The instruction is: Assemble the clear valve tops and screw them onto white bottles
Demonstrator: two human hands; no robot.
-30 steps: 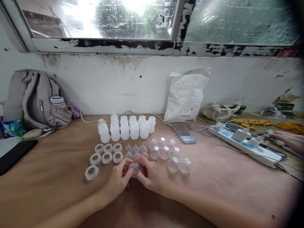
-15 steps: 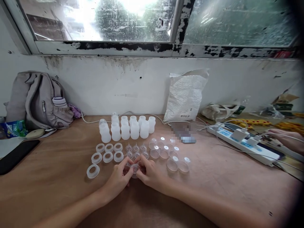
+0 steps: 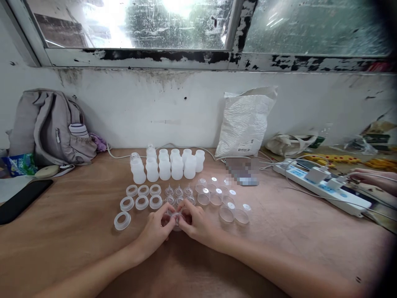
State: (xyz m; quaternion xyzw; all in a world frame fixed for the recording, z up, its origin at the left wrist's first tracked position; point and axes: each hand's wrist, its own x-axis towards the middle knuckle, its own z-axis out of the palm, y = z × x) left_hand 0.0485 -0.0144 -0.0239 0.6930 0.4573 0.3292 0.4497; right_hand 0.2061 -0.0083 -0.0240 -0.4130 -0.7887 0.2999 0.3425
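My left hand (image 3: pixel 155 234) and my right hand (image 3: pixel 196 223) meet at the middle of the wooden table (image 3: pixel 77 248); together their fingertips pinch a small clear plastic piece (image 3: pixel 177 217), mostly hidden by the fingers. Just beyond them lie small clear nipples (image 3: pixel 178 193), white screw rings (image 3: pixel 142 203) to the left, with one ring (image 3: pixel 122 220) apart, and clear caps (image 3: pixel 217 198) to the right. Behind these stand several white plastic bottles (image 3: pixel 164 167) in two rows.
A grey backpack (image 3: pixel 46 128) leans on the wall at far left, a black phone (image 3: pixel 21 200) before it. A white plastic bag (image 3: pixel 246 122) stands against the wall. A power strip (image 3: pixel 322 188) with cables lies at right, another person's hand (image 3: pixel 375 180) beside it.
My hands stay together on the small clear piece, fingers shifting slightly around it. The view has tilted a little; the other person's hand at right has moved slightly.
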